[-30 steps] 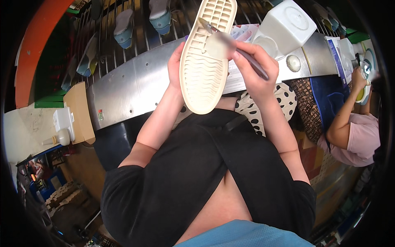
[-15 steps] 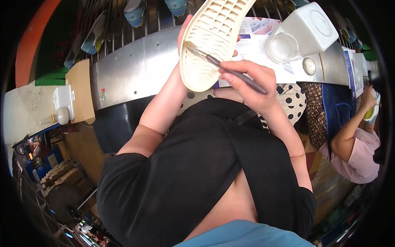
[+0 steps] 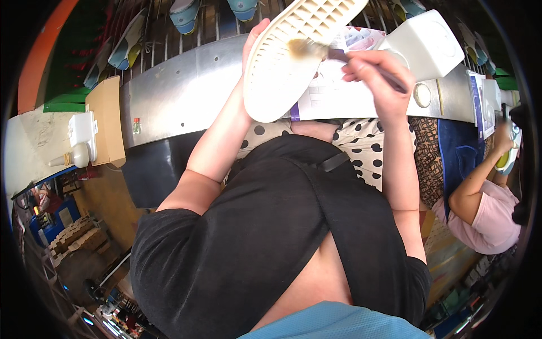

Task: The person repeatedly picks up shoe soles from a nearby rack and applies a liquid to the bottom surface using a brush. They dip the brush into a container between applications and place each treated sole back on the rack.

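Note:
My left hand (image 3: 253,45) grips a cream shoe sole (image 3: 282,85) along its left side, tilted up above the metal bench. Most of its fingers are hidden behind the sole. A gridded, ribbed face of the sole is turned toward me. In my right hand (image 3: 381,73) is a brush (image 3: 341,55) with a dark handle, the fingers closed round it. Its pale bristles are blurred and lie over the sole's right part, seemingly touching it.
A large white plastic container (image 3: 426,45) stands at the back right, with printed sheets (image 3: 339,93) beneath. Beside it is a small round white lid or dish (image 3: 422,95). Shoes (image 3: 184,16) rest on the bars behind the bench (image 3: 169,90). At far right a co-worker (image 3: 480,209) handles a shoe.
The brush and my right hand have moved right and up, from the sole's left edge toward its right side. The sole has tilted and turned slightly.

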Available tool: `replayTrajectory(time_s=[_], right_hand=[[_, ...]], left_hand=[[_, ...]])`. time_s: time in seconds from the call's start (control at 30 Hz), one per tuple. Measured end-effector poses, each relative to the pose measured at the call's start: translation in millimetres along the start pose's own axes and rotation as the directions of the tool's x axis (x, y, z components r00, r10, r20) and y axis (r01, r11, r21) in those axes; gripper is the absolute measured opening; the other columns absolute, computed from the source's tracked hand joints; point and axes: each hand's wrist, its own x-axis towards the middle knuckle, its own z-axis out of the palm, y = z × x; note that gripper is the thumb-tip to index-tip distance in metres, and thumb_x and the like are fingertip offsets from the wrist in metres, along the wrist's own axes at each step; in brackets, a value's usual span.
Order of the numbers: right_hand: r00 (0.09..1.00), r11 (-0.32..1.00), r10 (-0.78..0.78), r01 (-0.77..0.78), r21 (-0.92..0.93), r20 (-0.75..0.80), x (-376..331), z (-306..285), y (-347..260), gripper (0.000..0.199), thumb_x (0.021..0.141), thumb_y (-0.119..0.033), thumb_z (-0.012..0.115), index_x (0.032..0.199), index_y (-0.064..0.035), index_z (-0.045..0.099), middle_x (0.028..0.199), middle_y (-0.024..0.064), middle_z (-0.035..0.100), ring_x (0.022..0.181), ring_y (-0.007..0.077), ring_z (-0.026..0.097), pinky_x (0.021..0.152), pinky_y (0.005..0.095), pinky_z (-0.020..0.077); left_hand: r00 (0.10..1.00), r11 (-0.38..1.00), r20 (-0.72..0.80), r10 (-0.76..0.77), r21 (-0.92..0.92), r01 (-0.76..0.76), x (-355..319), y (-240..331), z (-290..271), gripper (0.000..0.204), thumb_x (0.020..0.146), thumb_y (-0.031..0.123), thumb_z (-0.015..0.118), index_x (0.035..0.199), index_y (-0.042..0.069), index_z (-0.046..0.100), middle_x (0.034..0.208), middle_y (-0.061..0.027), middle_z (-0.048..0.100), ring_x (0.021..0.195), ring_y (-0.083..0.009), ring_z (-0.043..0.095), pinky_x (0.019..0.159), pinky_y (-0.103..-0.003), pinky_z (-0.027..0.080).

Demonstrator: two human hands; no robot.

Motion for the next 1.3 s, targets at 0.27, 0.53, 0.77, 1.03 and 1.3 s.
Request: replayTrajectory(time_s=[0.27, 0.53, 0.77, 1.03, 1.3], right_hand=[[0.904, 0.960, -0.107, -0.014, -0.280, -0.414, -16.6, -95.0, -9.6, 0.011, 0.089, 0.000, 0.067, 0.095, 0.0064, 0.073, 0.083, 0.0092, 0.071, 0.073, 0.0155, 0.068, 0.068, 0.0239, 0.0512], [0.877, 0.842, 0.201, -0.383, -0.380, -0.437, -38.2, -100.0, 47.3, 0.009, 0.089, -0.003, 0.068, 0.095, 0.0033, 0.072, 0.081, 0.0054, 0.071, 0.072, 0.0098, 0.065, 0.068, 0.0249, 0.0522], [0.932, 0.929, 0.072, -0.193, -0.317, -0.355, -55.0, -102.2, 27.7, 0.007, 0.090, 0.002, 0.070, 0.097, 0.0036, 0.072, 0.095, 0.0077, 0.071, 0.084, 0.0113, 0.067, 0.079, 0.0244, 0.0518], [0.741, 0.960, 0.254, -0.114, 0.256, -0.621, -90.1, -100.5, 61.5, 0.016, 0.095, -0.006, 0.064, 0.107, 0.0046, 0.063, 0.096, 0.0149, 0.071, 0.089, 0.0228, 0.071, 0.077, 0.0291, 0.0554], [0.843, 0.160, 0.528, 0.016, 0.987, -0.099, -68.6, -92.7, 70.1, 0.020, 0.091, -0.016, 0.066, 0.100, 0.0012, 0.063, 0.088, 0.0113, 0.071, 0.069, 0.0167, 0.062, 0.063, 0.0270, 0.0492]], left_hand=[[0.951, 0.840, -0.080, 0.300, 0.495, -0.223, -41.5, 18.1, -22.2, 0.056, 0.097, 0.046, 0.059, 0.133, 0.003, 0.055, 0.100, -0.0122, 0.060, 0.076, -0.0186, 0.046, 0.059, -0.028, 0.038], [0.928, 0.723, -0.021, 0.371, 0.634, -0.275, -61.7, 27.0, -22.1, 0.064, 0.087, 0.011, 0.065, 0.148, 0.010, 0.047, 0.147, -0.0164, 0.050, 0.133, -0.0368, 0.045, 0.100, -0.047, 0.044], [0.989, 0.928, -0.044, 0.138, 0.355, -0.113, -29.2, 5.4, -11.5, 0.080, 0.103, 0.061, 0.031, 0.161, 0.007, 0.019, 0.158, -0.0347, 0.025, 0.145, -0.0489, 0.032, 0.113, -0.066, 0.033], [0.926, 0.932, -0.367, 0.093, 0.358, 0.048, -7.2, -22.3, -23.6, 0.066, 0.107, 0.051, 0.032, 0.154, 0.006, 0.034, 0.145, -0.0239, 0.051, 0.122, -0.0471, 0.059, 0.084, -0.053, 0.062], [0.933, 0.949, -0.360, -0.011, 0.291, 0.123, 0.0, -31.6, -28.8, 0.068, 0.106, 0.054, 0.034, 0.151, 0.004, 0.039, 0.134, -0.0246, 0.059, 0.112, -0.0455, 0.065, 0.082, -0.052, 0.063]])
